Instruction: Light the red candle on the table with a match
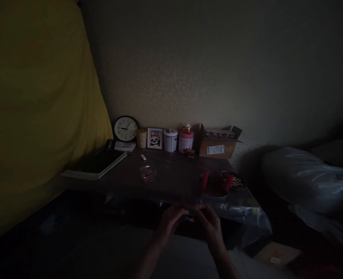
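Observation:
Just off the near edge of the table [171,174], my left hand [173,217] and my right hand [209,223] are close together with their fingers pinched. Between them is a small dark thing with pale patches [190,219]; dim light and blur hide its kind. Beyond the hands on the tabletop lies a small brownish block in clear wrapping [147,176]. A small white oblong piece [143,157] rests farther back. To the right, two red cylinders [205,180] stand on a dark round tray [216,192], beside a dish of thin pale strips [237,183].
Along the wall stand a clock [126,128], a tan cup [141,138], a framed panda picture [154,138], a white tin [170,140], a pink tin [186,142] and an open cardboard box [218,147]. A thick book [97,166] lies left; a large bag [305,178] is right.

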The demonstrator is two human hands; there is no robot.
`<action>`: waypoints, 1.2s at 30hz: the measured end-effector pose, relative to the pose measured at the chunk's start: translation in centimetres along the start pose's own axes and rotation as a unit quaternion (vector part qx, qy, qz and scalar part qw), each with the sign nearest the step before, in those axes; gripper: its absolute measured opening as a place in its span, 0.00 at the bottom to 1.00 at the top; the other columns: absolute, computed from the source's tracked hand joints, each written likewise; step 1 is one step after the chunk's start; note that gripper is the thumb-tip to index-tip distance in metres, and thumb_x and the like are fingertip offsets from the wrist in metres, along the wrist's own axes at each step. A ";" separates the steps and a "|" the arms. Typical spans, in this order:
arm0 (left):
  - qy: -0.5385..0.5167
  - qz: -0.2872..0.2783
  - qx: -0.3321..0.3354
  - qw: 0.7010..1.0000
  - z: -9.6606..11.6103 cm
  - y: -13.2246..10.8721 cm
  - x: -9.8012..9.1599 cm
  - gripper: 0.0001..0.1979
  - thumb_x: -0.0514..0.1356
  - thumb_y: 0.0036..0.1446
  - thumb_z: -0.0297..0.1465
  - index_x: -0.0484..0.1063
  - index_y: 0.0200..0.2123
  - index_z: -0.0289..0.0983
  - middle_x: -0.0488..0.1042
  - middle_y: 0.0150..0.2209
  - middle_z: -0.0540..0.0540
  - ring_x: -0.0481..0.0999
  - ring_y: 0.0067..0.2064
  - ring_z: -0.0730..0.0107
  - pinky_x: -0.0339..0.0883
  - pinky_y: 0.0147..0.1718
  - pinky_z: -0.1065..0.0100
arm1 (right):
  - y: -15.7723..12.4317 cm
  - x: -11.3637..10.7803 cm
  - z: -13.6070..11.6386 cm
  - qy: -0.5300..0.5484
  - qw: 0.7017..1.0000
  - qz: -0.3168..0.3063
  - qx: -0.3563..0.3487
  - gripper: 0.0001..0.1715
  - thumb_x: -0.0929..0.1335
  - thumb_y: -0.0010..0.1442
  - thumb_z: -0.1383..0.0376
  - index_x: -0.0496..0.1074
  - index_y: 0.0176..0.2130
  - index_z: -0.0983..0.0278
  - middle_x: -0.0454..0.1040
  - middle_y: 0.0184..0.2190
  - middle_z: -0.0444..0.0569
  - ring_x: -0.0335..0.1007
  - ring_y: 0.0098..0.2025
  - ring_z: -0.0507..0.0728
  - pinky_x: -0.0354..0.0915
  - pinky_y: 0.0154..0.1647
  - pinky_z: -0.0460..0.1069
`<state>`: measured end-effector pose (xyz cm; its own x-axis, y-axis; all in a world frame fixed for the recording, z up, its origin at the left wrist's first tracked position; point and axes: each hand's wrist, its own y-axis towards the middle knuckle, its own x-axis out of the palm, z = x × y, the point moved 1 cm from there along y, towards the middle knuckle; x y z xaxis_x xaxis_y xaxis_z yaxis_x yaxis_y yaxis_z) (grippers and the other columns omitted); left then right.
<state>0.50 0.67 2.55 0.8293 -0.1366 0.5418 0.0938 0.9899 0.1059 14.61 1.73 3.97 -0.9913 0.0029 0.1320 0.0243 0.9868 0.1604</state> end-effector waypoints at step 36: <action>-0.066 0.022 -0.011 0.998 0.4 -0.1 0.6 0.10 0.62 0.51 0.30 0.76 0.38 0.36 0.77 0.40 0.44 0.73 0.46 0.59 0.62 0.49 0.60 | -0.8 0.0 0.2 -0.329 0.906 -0.015 -0.266 0.10 0.63 0.61 0.63 0.71 0.40 0.61 0.75 0.37 0.49 0.73 0.39 0.54 0.68 0.37 0.44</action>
<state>0.81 0.47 3.22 0.7537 -0.0955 0.6503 0.0729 0.9954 0.0617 14.55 0.95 3.60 -0.8509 0.2464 -0.4639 -0.1181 0.7708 0.6260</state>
